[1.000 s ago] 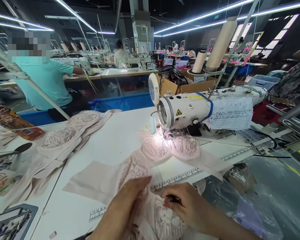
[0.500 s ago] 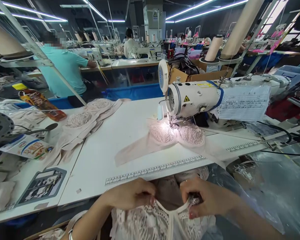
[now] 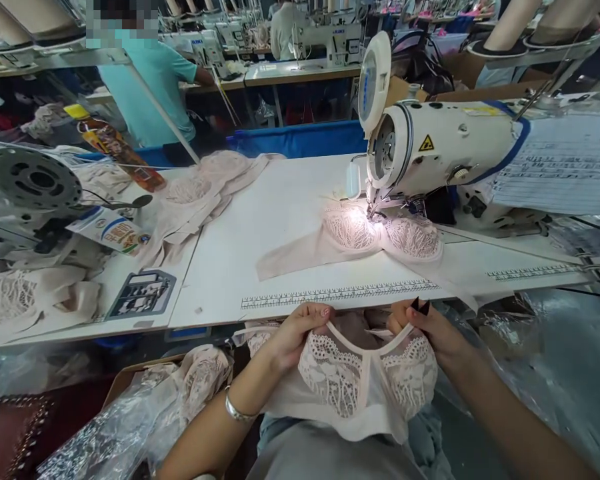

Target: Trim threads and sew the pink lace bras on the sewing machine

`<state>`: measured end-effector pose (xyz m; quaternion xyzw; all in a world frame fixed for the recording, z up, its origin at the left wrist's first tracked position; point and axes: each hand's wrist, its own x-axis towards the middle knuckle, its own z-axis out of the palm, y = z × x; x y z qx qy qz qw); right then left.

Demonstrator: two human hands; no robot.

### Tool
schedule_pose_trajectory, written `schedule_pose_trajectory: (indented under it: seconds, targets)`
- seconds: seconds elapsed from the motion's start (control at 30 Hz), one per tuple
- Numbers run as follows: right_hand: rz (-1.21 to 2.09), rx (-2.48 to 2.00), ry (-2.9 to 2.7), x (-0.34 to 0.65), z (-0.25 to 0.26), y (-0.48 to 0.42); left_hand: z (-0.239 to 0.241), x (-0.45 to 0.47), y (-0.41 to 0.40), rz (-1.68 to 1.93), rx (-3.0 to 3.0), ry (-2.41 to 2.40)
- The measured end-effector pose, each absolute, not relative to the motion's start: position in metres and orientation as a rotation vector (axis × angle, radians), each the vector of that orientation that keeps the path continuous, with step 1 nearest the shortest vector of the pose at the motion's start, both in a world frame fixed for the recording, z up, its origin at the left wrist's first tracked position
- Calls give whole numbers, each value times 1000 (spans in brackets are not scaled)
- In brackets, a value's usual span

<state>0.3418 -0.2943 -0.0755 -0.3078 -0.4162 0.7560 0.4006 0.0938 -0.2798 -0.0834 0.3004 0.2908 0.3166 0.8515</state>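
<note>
A pale pink lace bra hangs spread between my two hands, just in front of the table edge and above my lap. My left hand pinches the upper edge of one cup, thumb on top. At the other cup's upper edge, my right hand is closed on the fabric. Two dark pointed tips, like those of thread snips, stick up from the right hand; the rest is hidden. A second pink bra lies under the needle of the white sewing machine, lit by its lamp.
Several bra pieces lie on the left of the table, near a tea bottle and a printed packet. A ruler strip runs along the front edge. Below left sits a box with plastic-wrapped pieces. A co-worker sits beyond.
The view has tilted down. My hands have moved apart and the held bra is now spread out, with both cups showing. Dark tips now show at my right hand.
</note>
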Motion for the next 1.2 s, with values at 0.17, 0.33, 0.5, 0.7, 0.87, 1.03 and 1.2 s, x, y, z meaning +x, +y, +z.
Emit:
schedule_pose_trajectory:
  seconds: [0.17,0.33,0.5,0.7,0.87,1.03,1.2]
  targets:
    - [1923,-761,-991,338,-75,-296,-81,98,-280,675,575,565]
    - [1917,-856,-981,340,-78,-300,-84,99,-280,665,563,536]
    - [1942,-832,-1018,343,-79,-299,-90,97,-279,640,577,504]
    - [1959,-807,-1091,343,-75,-297,-83,98,-279,652,592,492]
    - [1851,-850,-1264,347,-74,-295,-78,97,-279,653,603,492]
    - [1605,-1041,-1858,347,-55,-291,-73,105,-277,610,624,467]
    - [1579,-795,-2222,345,-26,-301,-57,120,-265,563,864,515]
